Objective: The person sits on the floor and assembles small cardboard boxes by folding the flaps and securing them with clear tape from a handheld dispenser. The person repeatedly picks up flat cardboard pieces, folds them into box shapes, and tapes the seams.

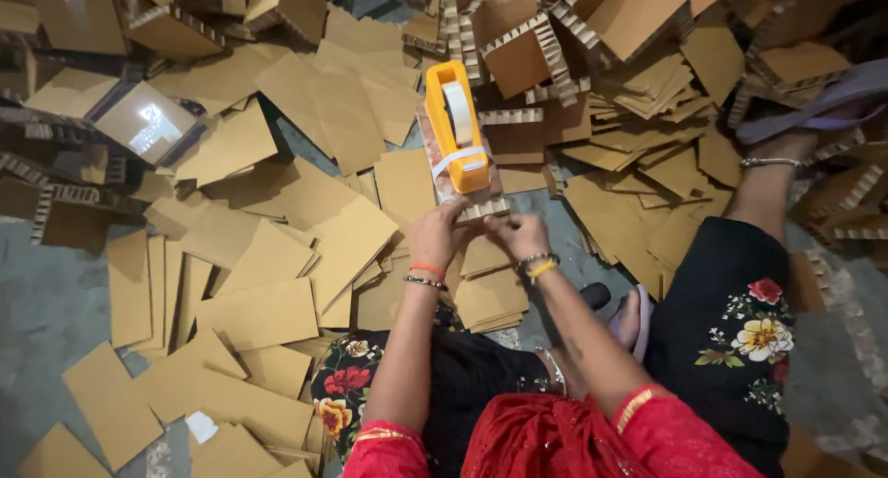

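My left hand [435, 235] and my right hand [520, 234] meet at the near end of a honeycomb cardboard piece [482, 210], fingers pinched on its edge. Just beyond the hands an orange tape dispenser [456, 126] with a white tape roll stands on the same piece, a strip of tape hanging off its front. Under my wrists lies a small stack of brown cardboard rectangles [490, 297]. I sit on the floor with my legs in black flowered trousers [731, 321].
Flat brown cardboard sheets [268, 256] litter the grey floor [46, 302] on the left and front. Folded honeycomb cardboard boxes [527, 43] are heaped at the back and right. A purple sandal [814, 103] is on my far foot.
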